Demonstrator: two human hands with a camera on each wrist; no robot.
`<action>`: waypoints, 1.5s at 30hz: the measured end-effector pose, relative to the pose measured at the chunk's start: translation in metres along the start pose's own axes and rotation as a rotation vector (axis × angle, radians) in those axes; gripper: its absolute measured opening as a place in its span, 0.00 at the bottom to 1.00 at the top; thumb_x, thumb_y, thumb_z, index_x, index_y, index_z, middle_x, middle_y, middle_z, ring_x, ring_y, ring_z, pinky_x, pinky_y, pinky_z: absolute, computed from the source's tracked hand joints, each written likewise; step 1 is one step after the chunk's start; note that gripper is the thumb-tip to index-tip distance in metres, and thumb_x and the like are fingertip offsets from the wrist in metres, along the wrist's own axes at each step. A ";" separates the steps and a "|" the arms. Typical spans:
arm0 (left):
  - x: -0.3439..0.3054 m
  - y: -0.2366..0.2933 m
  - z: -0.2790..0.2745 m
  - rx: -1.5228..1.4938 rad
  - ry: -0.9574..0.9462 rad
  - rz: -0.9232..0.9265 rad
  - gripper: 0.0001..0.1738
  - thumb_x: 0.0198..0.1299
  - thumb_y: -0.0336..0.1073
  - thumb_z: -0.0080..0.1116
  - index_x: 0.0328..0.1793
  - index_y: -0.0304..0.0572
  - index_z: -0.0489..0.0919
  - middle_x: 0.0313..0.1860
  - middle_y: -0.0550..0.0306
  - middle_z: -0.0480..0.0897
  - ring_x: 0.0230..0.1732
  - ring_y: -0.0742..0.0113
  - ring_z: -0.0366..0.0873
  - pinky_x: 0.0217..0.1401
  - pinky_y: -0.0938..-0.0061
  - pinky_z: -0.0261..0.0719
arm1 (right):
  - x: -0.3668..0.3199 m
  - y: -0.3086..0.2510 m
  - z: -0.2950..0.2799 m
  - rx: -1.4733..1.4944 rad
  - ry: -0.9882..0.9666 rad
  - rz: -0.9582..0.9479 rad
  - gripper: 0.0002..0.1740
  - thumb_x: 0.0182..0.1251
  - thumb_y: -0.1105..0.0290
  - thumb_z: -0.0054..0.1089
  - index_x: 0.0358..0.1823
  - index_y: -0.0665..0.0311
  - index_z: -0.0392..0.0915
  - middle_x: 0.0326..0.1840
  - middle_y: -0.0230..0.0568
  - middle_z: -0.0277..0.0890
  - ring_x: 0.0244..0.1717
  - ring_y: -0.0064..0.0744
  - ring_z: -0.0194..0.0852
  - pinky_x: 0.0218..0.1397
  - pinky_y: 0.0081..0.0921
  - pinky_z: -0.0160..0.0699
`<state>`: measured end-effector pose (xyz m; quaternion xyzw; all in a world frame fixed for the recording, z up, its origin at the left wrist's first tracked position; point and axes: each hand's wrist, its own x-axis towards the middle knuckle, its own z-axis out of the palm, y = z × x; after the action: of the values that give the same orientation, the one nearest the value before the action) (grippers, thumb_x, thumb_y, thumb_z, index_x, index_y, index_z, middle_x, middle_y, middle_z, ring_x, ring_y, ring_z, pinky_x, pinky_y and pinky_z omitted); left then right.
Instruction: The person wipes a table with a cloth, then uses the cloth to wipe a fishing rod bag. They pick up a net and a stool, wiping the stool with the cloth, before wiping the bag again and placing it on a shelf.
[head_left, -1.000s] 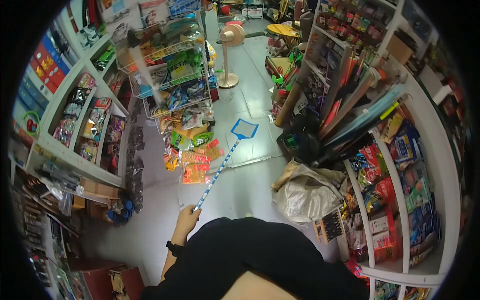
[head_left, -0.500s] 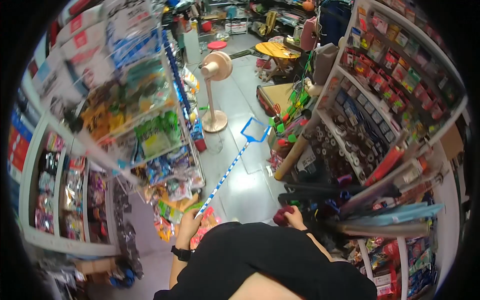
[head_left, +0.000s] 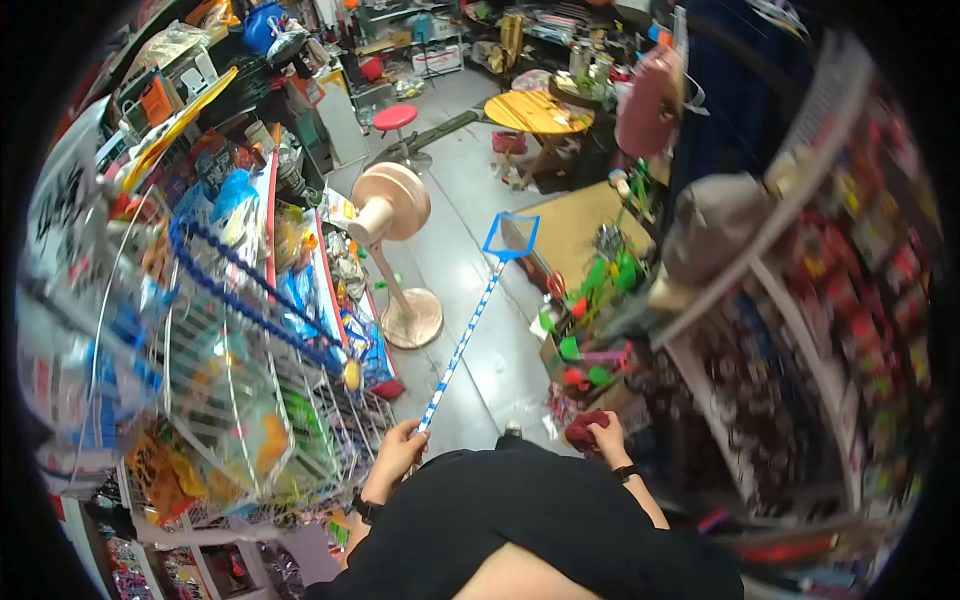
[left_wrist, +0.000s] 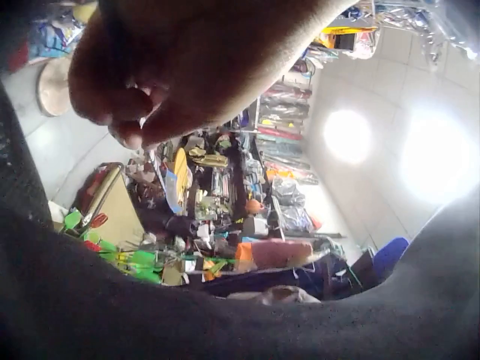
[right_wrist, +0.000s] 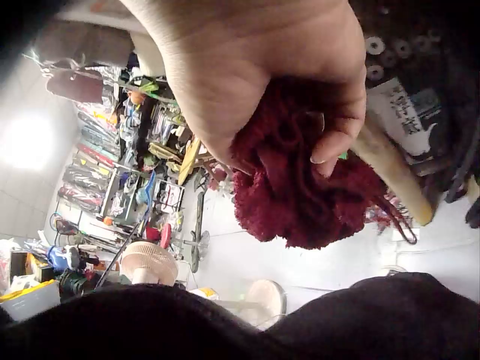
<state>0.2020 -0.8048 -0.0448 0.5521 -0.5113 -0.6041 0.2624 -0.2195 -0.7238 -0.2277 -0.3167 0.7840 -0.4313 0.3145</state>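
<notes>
In the head view my left hand [head_left: 398,458] grips the lower end of a long blue-and-white striped handle. It belongs to a fly swatter [head_left: 462,348], whose square blue-framed head [head_left: 511,236] points forward over the floor. The left wrist view shows the same hand [left_wrist: 195,67] dark against the light, its fingers curled; the handle is mostly hidden there. My right hand [head_left: 610,440] holds a dark red fluffy cloth [right_wrist: 300,195] bunched up, thumb and fingers curled round it. A thin cord loop [right_wrist: 401,223] hangs from the cloth.
A standing fan [head_left: 392,205] is left of the swatter, beside a wire rack [head_left: 240,400] full of packets. Green plastic items [head_left: 600,285] crowd the right side, by blurred shelving [head_left: 790,330]. Farther off are a round yellow table [head_left: 538,112] and red stool [head_left: 394,118].
The view has moved forward along the aisle and turned right; fan and table look nearer. My right hand, out of sight at first, came into view holding the cloth. The left keeps the swatter.
</notes>
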 end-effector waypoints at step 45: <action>1.104 0.535 -0.179 -0.217 0.345 -0.151 0.22 0.65 0.38 0.53 0.63 0.38 0.69 0.13 0.67 0.67 0.09 0.79 0.61 0.12 0.80 0.58 | 1.188 -0.676 0.480 0.239 -0.479 -0.243 0.20 0.69 0.57 0.52 0.44 0.70 0.77 0.38 0.36 0.78 0.39 0.23 0.73 0.47 0.20 0.72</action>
<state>-0.0414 -2.0181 0.0238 0.6527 -0.3479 -0.5699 0.3579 -0.4144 -2.1540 -0.1038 -0.4616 0.5875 -0.4683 0.4717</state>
